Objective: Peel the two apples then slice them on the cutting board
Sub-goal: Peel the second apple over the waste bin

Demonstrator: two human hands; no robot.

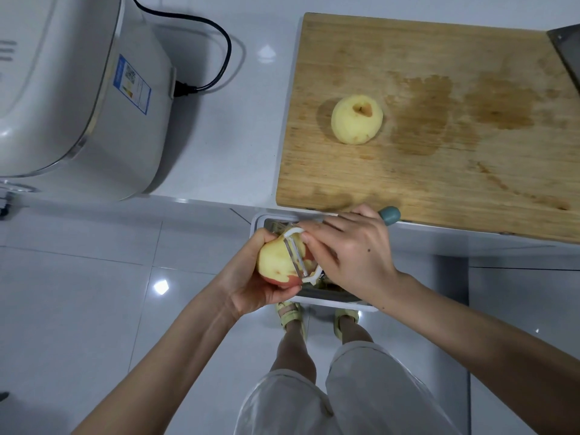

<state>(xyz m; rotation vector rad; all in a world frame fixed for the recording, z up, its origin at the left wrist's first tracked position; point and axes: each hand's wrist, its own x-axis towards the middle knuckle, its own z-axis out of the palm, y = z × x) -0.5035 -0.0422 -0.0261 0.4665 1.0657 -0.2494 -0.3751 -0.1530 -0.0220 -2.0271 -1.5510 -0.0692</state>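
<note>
A fully peeled pale apple (357, 119) lies on the wooden cutting board (439, 171), left of its wet stains. Below the counter edge, my left hand (251, 284) grips a second apple (277, 262), mostly peeled with red skin left along its lower side. My right hand (351, 255) holds a white Y-shaped peeler (299, 257) with a grey-blue handle end (389, 215), its blade lying against that apple. Both hands are over a white bin (260, 219).
A large white appliance (78, 89) with a black power cord (216, 54) stands on the counter to the left. A dark flat object (566, 48) overlaps the board's far right corner. Tiled floor, my legs and sandals are below.
</note>
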